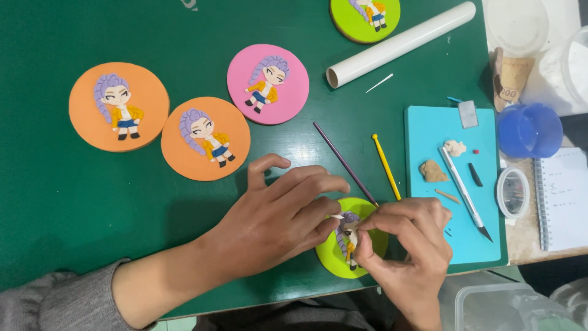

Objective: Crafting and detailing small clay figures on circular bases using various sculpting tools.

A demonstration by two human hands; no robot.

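Observation:
A lime green round disc (331, 250) lies at the near edge of the green table (73, 202), with a small clay figure (348, 236) with purple hair on it. My left hand (278, 217) rests over the disc's left side, fingertips touching the figure's head. My right hand (407, 245) pinches the figure from the right, fingers closed on it. Both hands cover much of the disc. A thin purple stick (343, 162) and a yellow modelling tool (386, 167) lie just beyond the hands.
Two orange discs (119, 107) (205, 138), a pink disc (268, 84) and a far lime disc (365, 19) carry similar figures. A white roller (401, 43), a turquoise mat (450, 184) with clay bits and a craft knife (463, 191), a blue cup (530, 130) and a notebook (562, 197) lie to the right.

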